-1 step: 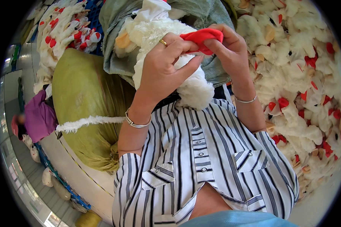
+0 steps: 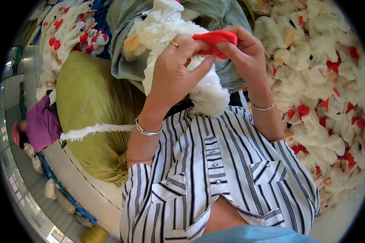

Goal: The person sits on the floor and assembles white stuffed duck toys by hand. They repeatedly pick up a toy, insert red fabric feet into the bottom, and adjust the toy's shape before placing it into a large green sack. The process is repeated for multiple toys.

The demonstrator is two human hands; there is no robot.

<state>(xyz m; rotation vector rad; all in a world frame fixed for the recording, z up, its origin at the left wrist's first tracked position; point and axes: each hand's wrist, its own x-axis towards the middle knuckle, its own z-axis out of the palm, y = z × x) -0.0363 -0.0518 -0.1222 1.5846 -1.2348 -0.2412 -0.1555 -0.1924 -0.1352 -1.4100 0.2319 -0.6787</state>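
A small red fabric piece [image 2: 215, 38] is stretched between my two hands. My left hand [image 2: 174, 71], with a ring on one finger, has its fingers closed on the piece's left end. Thumb and fingers of my right hand [image 2: 247, 50] pinch the right end. Under the hands lies a fluffy white unstuffed-looking plush toy skin [image 2: 209, 99] with a tan ear-like patch, reaching down to my lap. My left hand covers part of it. Whether the red piece is sewn to the plush cannot be seen.
A grey-green woven sack [image 2: 127, 24] stands behind the plush. At left is a full yellow-green sack [image 2: 93, 109]. White plush pieces with red parts form a large pile [image 2: 316, 81] at right, another pile [image 2: 69, 24] far left. A person in purple [image 2: 44, 123] is at far left.
My left thumb and fingers have shifted slightly on the red fabric piece, the thumb moving a little up. The plush toy skin stays where it was.
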